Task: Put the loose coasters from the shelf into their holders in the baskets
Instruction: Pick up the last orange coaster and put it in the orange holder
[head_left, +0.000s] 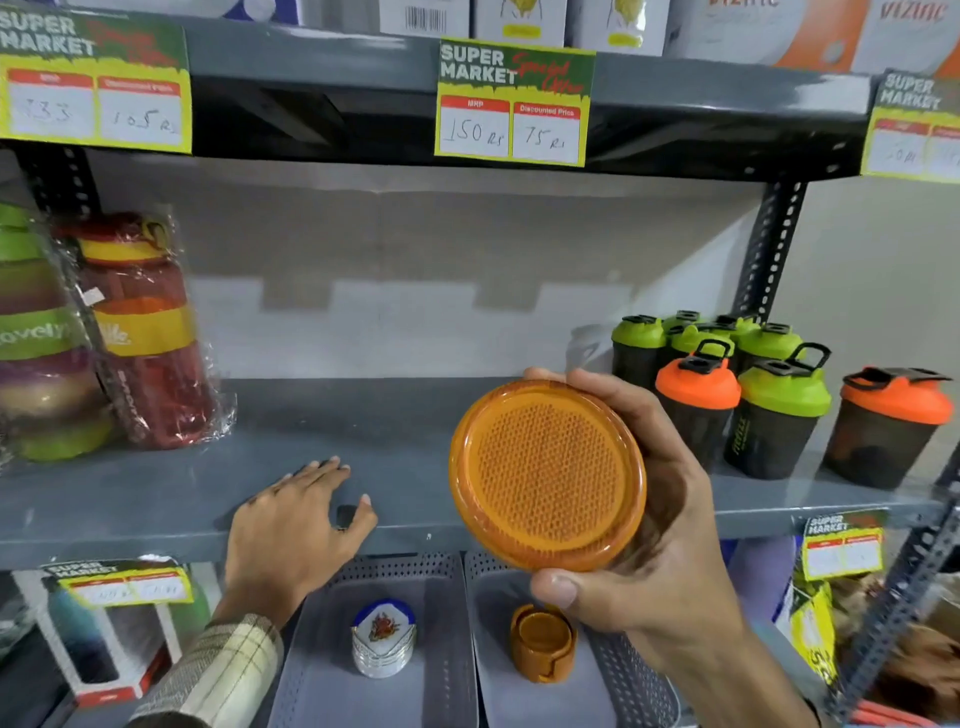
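Where the right hand (670, 499) closes its grip, an orange coaster (548, 475) is pinched by the rim, fingers curled over the top edge and thumb pressed under the lower edge; its textured face tilts toward the camera, held in the air in front of the shelf's front lip; whether one coaster or a stack, cannot tell. Left hand (291, 525) lies palm down on the grey shelf (405, 426), fingers spread, holding nothing, thumb near the front edge; plaid sleeve (228, 670) below. Shelf surface between the hands and back to the wall is bare and open. Wrapped bottles (140, 332) crowd the left end; shaker bottles (779, 410) with green and orange lids fill the right end. Below the lip, two grey perforated baskets side by side: right basket (639, 680) carries an orange holder (543, 644) with coasters in it, directly under the held coaster; left basket (311, 675) carries a white printed holder (384, 644). Price tag (514, 104) hangs from the upper shelf edge.
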